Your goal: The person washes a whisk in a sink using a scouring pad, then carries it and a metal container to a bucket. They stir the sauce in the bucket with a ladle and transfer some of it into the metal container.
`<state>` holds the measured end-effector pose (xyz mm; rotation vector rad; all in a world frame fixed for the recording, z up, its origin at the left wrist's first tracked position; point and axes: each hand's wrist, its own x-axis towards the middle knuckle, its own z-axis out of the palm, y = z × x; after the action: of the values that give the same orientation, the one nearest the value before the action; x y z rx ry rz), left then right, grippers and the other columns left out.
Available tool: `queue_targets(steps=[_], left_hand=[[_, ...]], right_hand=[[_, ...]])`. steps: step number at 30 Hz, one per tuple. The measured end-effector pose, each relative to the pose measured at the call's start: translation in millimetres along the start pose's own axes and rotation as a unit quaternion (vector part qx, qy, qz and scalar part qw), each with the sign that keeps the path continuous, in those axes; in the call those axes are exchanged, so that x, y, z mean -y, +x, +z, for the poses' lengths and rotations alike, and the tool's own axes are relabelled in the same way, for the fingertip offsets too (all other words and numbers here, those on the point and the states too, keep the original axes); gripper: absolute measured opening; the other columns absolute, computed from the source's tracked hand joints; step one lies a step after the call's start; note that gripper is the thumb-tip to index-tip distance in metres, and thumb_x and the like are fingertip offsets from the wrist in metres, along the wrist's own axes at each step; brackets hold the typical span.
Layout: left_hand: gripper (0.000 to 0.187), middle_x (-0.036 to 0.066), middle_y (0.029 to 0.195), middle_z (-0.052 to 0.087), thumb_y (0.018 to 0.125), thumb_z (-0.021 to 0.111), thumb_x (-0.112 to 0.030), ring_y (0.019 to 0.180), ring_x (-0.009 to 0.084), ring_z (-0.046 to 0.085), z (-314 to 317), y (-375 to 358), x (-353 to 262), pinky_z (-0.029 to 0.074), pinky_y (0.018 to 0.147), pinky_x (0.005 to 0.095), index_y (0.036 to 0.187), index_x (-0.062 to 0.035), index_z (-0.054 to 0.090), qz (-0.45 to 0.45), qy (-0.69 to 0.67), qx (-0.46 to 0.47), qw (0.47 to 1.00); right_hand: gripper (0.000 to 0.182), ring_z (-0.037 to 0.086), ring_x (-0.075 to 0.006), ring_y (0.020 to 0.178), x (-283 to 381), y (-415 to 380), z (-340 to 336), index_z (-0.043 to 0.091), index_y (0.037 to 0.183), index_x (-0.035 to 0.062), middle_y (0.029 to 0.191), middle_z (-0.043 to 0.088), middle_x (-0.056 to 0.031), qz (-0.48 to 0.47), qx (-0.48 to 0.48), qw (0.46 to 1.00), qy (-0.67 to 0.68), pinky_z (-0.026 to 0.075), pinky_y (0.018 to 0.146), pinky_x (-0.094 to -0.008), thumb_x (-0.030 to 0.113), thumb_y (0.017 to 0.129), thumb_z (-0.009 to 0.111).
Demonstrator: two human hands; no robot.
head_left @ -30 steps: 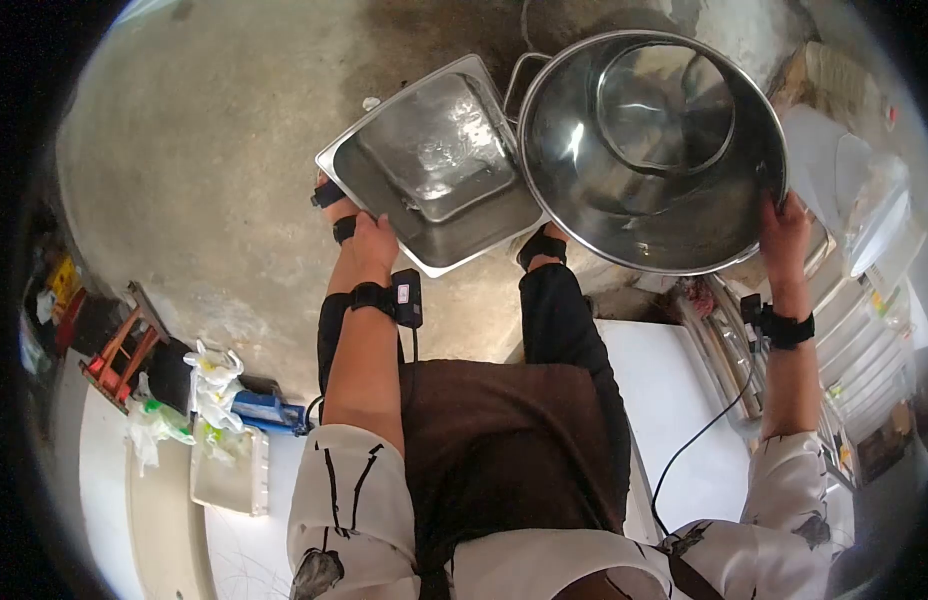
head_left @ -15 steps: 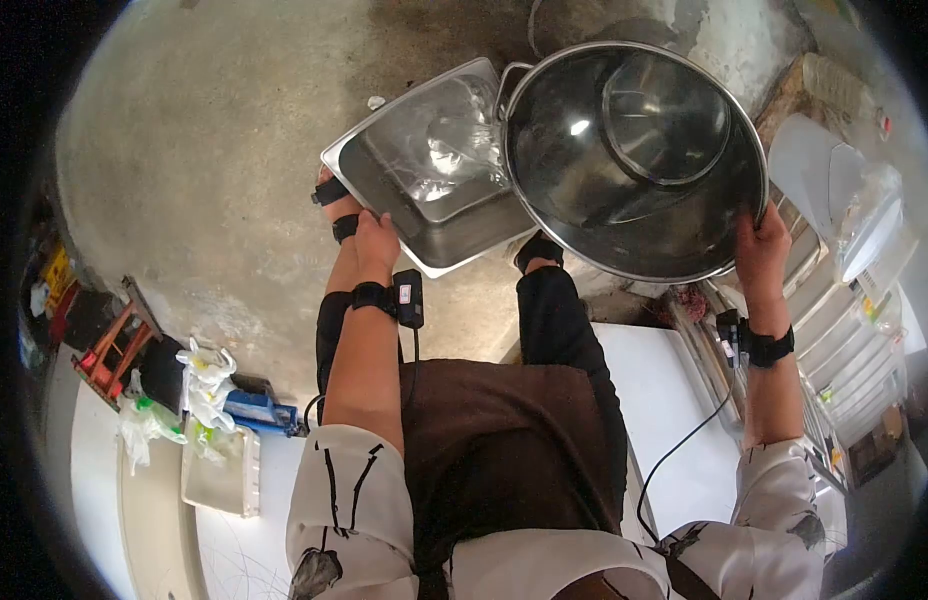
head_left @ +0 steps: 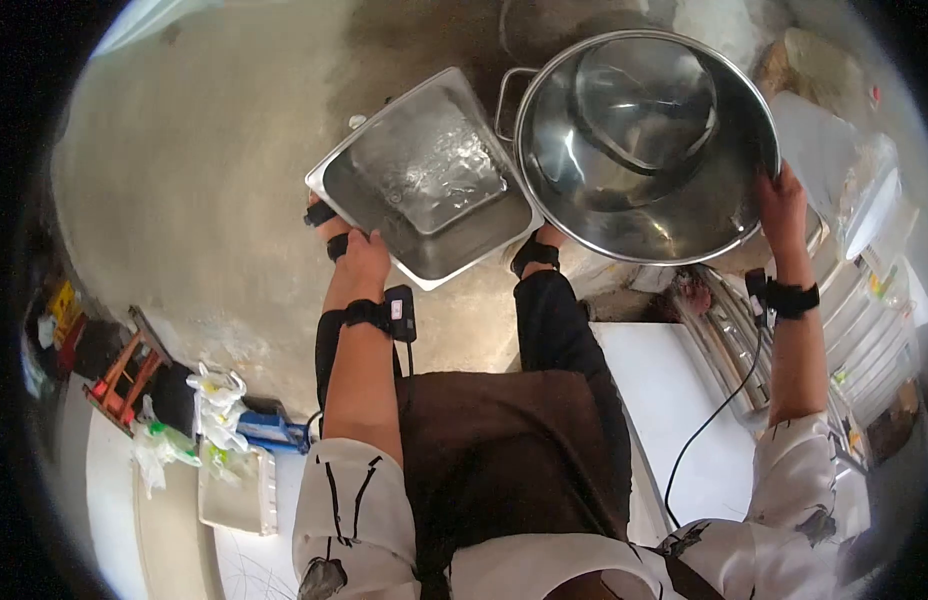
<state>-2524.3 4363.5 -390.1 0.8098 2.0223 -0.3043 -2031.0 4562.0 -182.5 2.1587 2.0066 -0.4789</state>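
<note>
A rectangular stainless steel pan [head_left: 424, 245] with water rippling in it is tilted at the upper middle. My left hand [head_left: 365, 262] grips its near left rim, fingers curled over the edge. To the right, a large round steel pot [head_left: 554, 195] opens toward me, its left rim right at the pan's right corner. A loop handle sticks out from the pot's left side. My right hand [head_left: 784, 215] is closed on the pot's right rim, thumb side over the edge. Both wrists wear black straps with small devices.
Concrete floor [head_left: 204, 200] spreads ahead and left. A small wooden stool [head_left: 129, 375], plastic bags [head_left: 219, 405] and a cream crate [head_left: 239, 490] sit at lower left. White slatted racks [head_left: 854, 330] and plastic wrapping [head_left: 869, 210] stand at right. My feet are below the pan.
The stream of water running from the pot's rim into the pan no longer shows. The pot has shifted slightly right and up in view, its rim levelling; the pan has shifted slightly left.
</note>
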Motion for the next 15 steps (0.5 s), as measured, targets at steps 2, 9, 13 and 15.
queue_targets(steps=[2, 9, 13, 15], left_hand=[[0.040, 0.027, 0.101, 0.057, 0.083, 0.048, -0.028, 0.097, 0.0442, 0.052, 3, 4, 7, 0.040, 0.085, 0.0460, 0.112, -0.0001, 0.046, 0.005, 0.018, 0.009, 1.000], [0.062, 0.027, 0.130, 0.032, 0.076, 0.057, -0.008, 0.122, 0.0386, 0.031, 9, 17, 10, 0.025, 0.101, 0.0430, 0.127, 0.0070, 0.026, 0.168, -0.131, -0.147, 0.966], [0.066, 0.026, 0.134, 0.026, 0.073, 0.058, -0.006, 0.125, 0.0380, 0.024, -35, -12, -63, 0.023, 0.103, 0.0432, 0.130, 0.0047, 0.026, 0.228, 0.021, -0.250, 0.941], [0.064, 0.026, 0.133, 0.028, 0.074, 0.057, -0.006, 0.124, 0.0377, 0.027, -51, -4, -75, 0.024, 0.103, 0.0432, 0.129, 0.0043, 0.029, 0.282, 0.101, -0.239, 0.924]], right_hand=[[0.020, 0.057, -0.0281, 0.068, -25, 10, 2, 0.055, 0.095, 0.0014, 0.075, 0.059, -0.0182, 0.078, 0.017, 0.997, 0.022, 0.044, 0.066, -0.0371, 0.015, 0.081, 0.057], [0.024, 0.058, -0.0343, 0.074, -86, 44, 7, 0.055, 0.095, 0.0013, 0.080, 0.060, -0.0197, 0.109, 0.026, 0.994, -0.002, 0.044, 0.068, -0.0392, 0.018, 0.079, 0.058], [0.026, 0.058, -0.0378, 0.081, -119, 62, 20, 0.056, 0.092, 0.0011, 0.083, 0.061, -0.0208, 0.122, 0.018, 0.992, -0.005, 0.045, 0.071, -0.0412, 0.022, 0.077, 0.058], [0.030, 0.058, -0.0376, 0.082, -135, 67, 21, 0.057, 0.094, 0.0013, 0.084, 0.061, -0.0210, 0.133, 0.003, 0.991, -0.031, 0.045, 0.072, -0.0418, 0.025, 0.076, 0.058]])
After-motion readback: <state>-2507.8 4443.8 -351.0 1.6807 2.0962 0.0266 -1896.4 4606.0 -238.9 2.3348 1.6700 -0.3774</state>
